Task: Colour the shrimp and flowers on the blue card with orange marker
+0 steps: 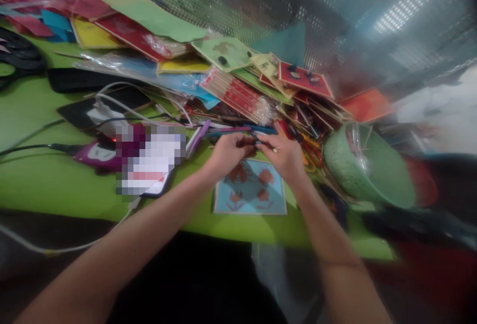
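Note:
My left hand (231,153) and my right hand (282,155) meet above the far edge of a light blue card (250,203). Orange-red flower shapes with leaves decorate the card, which lies flat on the green tabletop (194,209). The fingers of both hands are closed in a pinch around something small and dark, too blurred to name. Part of the card's upper edge is hidden by my hands. Just beyond them lie pens and markers (238,129) in a loose heap.
A green bowl (391,175) stands at the right. Left are a phone (158,185), a purple power strip (100,155) with cables, and black scissors (18,58). Decorated cards (223,51) and a pack of wooden sticks (238,96) pile up at the back.

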`<act>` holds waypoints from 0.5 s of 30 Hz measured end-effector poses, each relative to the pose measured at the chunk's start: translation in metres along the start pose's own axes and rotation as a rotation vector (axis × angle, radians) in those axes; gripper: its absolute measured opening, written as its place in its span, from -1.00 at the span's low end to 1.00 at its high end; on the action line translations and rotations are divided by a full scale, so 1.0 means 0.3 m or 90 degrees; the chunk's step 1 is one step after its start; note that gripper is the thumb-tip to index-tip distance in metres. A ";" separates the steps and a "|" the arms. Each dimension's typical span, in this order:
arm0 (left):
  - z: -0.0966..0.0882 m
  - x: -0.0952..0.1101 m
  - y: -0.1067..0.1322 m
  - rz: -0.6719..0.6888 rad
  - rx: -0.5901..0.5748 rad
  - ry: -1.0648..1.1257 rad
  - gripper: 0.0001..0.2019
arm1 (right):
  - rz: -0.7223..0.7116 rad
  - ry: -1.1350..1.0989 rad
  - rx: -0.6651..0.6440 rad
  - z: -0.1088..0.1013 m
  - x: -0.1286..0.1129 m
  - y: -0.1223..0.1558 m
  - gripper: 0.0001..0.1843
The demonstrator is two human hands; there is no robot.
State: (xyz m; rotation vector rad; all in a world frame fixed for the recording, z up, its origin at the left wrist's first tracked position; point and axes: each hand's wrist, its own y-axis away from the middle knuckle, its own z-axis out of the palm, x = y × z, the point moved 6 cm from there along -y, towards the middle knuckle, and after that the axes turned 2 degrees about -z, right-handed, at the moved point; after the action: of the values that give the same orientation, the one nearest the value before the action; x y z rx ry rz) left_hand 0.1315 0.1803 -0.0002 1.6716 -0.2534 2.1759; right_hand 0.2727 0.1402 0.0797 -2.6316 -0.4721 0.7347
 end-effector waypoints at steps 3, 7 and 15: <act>0.000 0.002 0.001 0.006 0.003 -0.003 -0.76 | -0.001 0.015 -0.003 0.001 0.000 -0.001 -0.79; 0.001 0.009 -0.001 0.020 0.003 -0.006 -0.77 | 0.003 0.043 -0.008 0.007 -0.003 0.001 -0.79; 0.003 0.026 0.002 0.040 0.001 -0.013 -0.72 | 0.030 0.018 0.052 0.010 0.007 0.008 -0.84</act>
State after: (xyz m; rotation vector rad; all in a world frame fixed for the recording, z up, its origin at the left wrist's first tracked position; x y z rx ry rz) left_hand 0.1303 0.1809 0.0075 1.7096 -0.3142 2.2062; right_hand 0.2733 0.1399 0.0754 -2.5816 -0.3667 0.7142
